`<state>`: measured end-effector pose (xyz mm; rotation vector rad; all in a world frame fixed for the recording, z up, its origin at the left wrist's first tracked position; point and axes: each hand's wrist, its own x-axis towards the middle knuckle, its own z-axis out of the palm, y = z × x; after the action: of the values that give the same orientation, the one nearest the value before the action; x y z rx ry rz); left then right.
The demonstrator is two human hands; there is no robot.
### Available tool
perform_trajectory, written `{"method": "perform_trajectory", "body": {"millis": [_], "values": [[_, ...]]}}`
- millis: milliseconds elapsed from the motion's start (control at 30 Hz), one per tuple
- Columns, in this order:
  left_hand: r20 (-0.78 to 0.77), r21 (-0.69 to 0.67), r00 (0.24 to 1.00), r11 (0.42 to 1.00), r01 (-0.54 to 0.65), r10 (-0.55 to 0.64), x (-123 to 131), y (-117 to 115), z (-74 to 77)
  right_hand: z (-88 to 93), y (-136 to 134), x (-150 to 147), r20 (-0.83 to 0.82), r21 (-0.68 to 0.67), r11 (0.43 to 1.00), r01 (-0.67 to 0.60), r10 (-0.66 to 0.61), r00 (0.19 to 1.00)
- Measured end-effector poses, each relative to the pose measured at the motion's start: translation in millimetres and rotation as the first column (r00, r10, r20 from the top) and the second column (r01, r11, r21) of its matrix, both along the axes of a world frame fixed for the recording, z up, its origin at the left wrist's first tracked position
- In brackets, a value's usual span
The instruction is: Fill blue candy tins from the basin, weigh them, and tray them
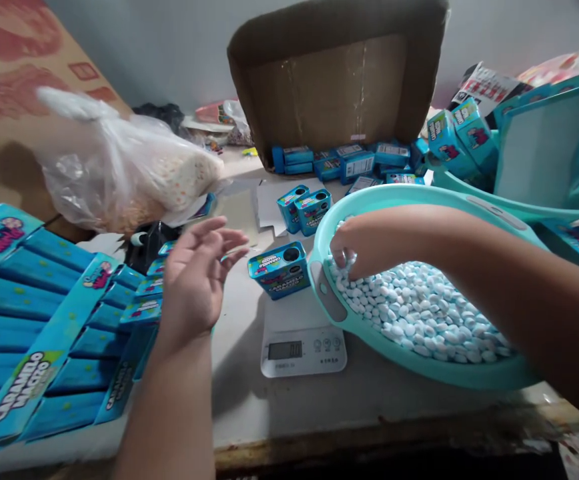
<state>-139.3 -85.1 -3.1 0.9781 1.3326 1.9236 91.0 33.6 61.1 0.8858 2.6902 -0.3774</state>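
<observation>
My left hand is raised over the table, fingers apart and holding nothing. To its right a small blue box with a round hole in its top stands on the digital scale, whose display reads about 0.0. My right hand reaches into the turquoise basin, at its left inner side. Its fingers are curled down among pale blue-white candies; something shiny shows at the fingertips, too small to make out. Behind the box on the scale, two more small blue boxes stand upright with round holes.
Large blue display cartons packed with boxes fill the left. A tied clear bag lies behind my left hand. At the back, an open cardboard box holds several blue boxes. Another turquoise basin with blue packaging stands right.
</observation>
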Motion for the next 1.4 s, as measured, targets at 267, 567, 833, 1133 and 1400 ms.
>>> {"method": "perform_trajectory", "body": {"millis": [267, 567, 833, 1133, 1400], "values": [[0.246, -0.017, 0.924, 0.955, -0.296, 0.291, 4, 7, 3.4, 3.9, 0, 0, 0.074, -0.057, 0.994, -0.091, 0.095, 0.993], [0.275, -0.061, 0.933, 0.972, -0.226, 0.234, 5, 8, 1.2, 0.5, 6, 3, 0.070, -0.002, 0.998, -0.064, 0.064, 0.996], [0.262, -0.051, 0.938, 0.973, -0.223, 0.229, 7, 6, 3.6, 2.9, 13, 5, 0.064, 0.035, 0.999, -0.023, 0.021, 0.998], [0.270, -0.040, 0.927, 0.965, -0.260, 0.261, 4, 3, 7.6, 2.8, 15, 8, 0.046, 0.026, 0.999, -0.032, 0.031, 0.998], [0.174, 0.013, 0.976, 0.991, -0.136, 0.131, 2, 1, 4.4, 2.3, 16, 6, 0.122, 0.011, 1.000, -0.016, 0.014, 0.992]]}}
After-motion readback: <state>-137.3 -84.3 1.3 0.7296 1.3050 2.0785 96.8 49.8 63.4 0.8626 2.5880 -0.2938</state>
